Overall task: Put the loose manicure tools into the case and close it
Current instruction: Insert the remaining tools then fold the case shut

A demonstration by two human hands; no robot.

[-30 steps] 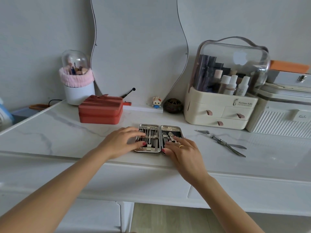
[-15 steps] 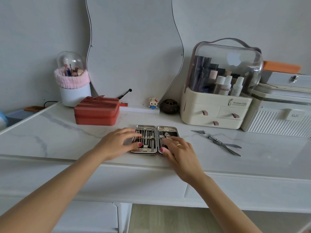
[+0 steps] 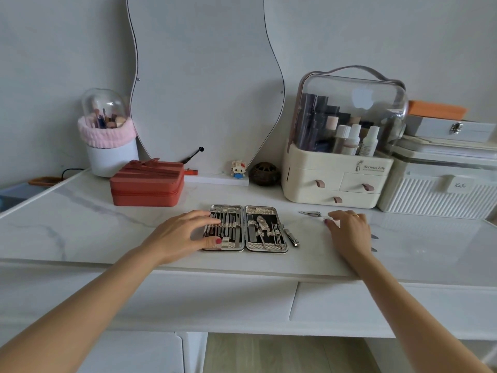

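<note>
An open manicure case (image 3: 245, 208) lies flat on the white marble-look table (image 3: 80, 224), both halves lined with metal tools in loops. My left hand (image 3: 185, 232) rests on the case's left half, fingers spread over the tools, thumb at its front edge. A nail clipper (image 3: 291, 236) lies at the case's right edge. Further right lie loose metal tools (image 3: 310, 213). My right hand (image 3: 348, 230) hovers over them with fingers bent downward. It hides most of them; two tips (image 3: 374, 236) show past the hand. Whether it touches one I cannot tell.
A red zipped box (image 3: 146, 184) stands behind the case to the left. A cream cosmetics organiser (image 3: 336, 181) and a white ribbed box (image 3: 435, 195) stand at the back right. A wavy mirror (image 3: 204, 84), a brush pot (image 3: 110, 154) and small ornaments line the wall.
My right hand has left the case's right half and moved right to the loose tools. The left hand stays on the left half. A nail clipper now shows beside the case.
</note>
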